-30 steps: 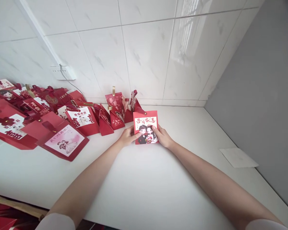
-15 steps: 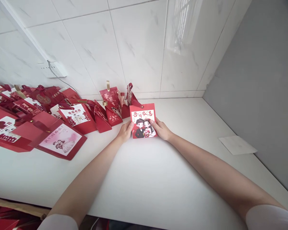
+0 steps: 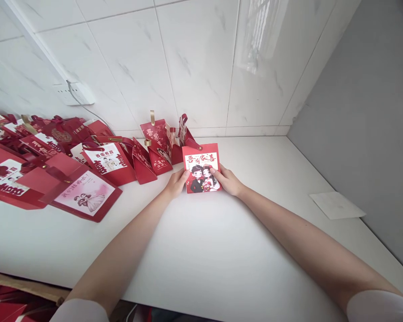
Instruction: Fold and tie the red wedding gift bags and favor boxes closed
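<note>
Between my two hands is a red gift box [image 3: 202, 181] with a cartoon bride and groom and red Chinese lettering on its front. My left hand [image 3: 177, 182] grips its left side, the thumb on the front edge. On the right side my right hand [image 3: 229, 180] holds it, with the thumb pressed on the printed face. Fingers behind the box are hidden. Just beyond it stand small red triangular boxes [image 3: 158, 145] with ribbon loops, close to the wall.
Many red gift boxes [image 3: 109, 163] crowd the left of the white table [image 3: 201, 259]. A pink-printed box [image 3: 83, 194] lies in front of them. White paper [image 3: 337, 205] lies at right by a grey panel [image 3: 366, 112]. A socket with a cable [image 3: 74, 93] is on the tiled wall.
The view has shifted very slightly. Both hands keep the same hold on the gift box, and nothing else has visibly moved.
</note>
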### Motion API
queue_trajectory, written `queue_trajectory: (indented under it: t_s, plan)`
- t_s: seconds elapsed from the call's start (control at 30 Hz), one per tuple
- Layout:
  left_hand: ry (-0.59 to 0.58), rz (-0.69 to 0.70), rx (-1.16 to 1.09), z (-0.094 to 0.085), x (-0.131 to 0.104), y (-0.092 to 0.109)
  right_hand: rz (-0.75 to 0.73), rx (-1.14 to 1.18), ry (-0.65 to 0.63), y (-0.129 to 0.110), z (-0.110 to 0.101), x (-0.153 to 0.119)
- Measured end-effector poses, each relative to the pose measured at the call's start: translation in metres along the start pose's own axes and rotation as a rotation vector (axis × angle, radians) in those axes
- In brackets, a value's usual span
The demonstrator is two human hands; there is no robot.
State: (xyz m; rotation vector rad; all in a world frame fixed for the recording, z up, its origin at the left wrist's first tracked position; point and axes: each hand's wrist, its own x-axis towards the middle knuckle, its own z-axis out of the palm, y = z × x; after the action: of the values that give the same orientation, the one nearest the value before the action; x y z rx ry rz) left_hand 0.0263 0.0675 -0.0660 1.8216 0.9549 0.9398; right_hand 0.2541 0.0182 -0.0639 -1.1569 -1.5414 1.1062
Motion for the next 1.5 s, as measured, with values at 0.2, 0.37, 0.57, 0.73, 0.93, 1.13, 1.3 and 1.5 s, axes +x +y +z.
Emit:
queue_trajectory:
  t_s: [0.2, 0.37, 0.57, 0.73, 0.93, 1.13, 1.3, 1.5]
  plan:
    - [0.005, -0.018, 0.005, -0.0003, 0.0008, -0.0008, 0.003, 0.004, -0.003, 0.0007, 0.0007, 0.0007]
    - [0.008, -0.003, 0.013, -0.0003, 0.0012, -0.0007, 0.008, 0.009, -0.002, 0.0002, 0.0003, 0.0000]
    - [0.009, -0.003, 0.025, 0.0000, 0.0003, 0.0012, 0.008, 0.011, 0.001, -0.0010, 0.0002, -0.0005]
    - [0.008, -0.002, 0.016, 0.0003, 0.0001, -0.0005, -0.002, 0.005, 0.007, 0.0002, 0.0002, 0.0001]
    - [0.004, 0.000, 0.021, 0.0004, 0.0003, 0.0005, 0.005, -0.003, 0.010, 0.0013, 0.0000, 0.0004]
    - [0.006, -0.014, 0.033, 0.0005, -0.0004, 0.0043, 0.007, -0.002, 0.003, 0.0002, 0.0005, 0.0000]
    - [-0.001, 0.000, 0.022, 0.0007, -0.0011, 0.0045, 0.009, 0.009, 0.001, 0.0003, 0.0006, -0.0004]
    - [-0.003, -0.003, 0.022, 0.0015, -0.0014, 0.0066, 0.016, 0.007, 0.002, -0.0002, 0.0002, -0.0007]
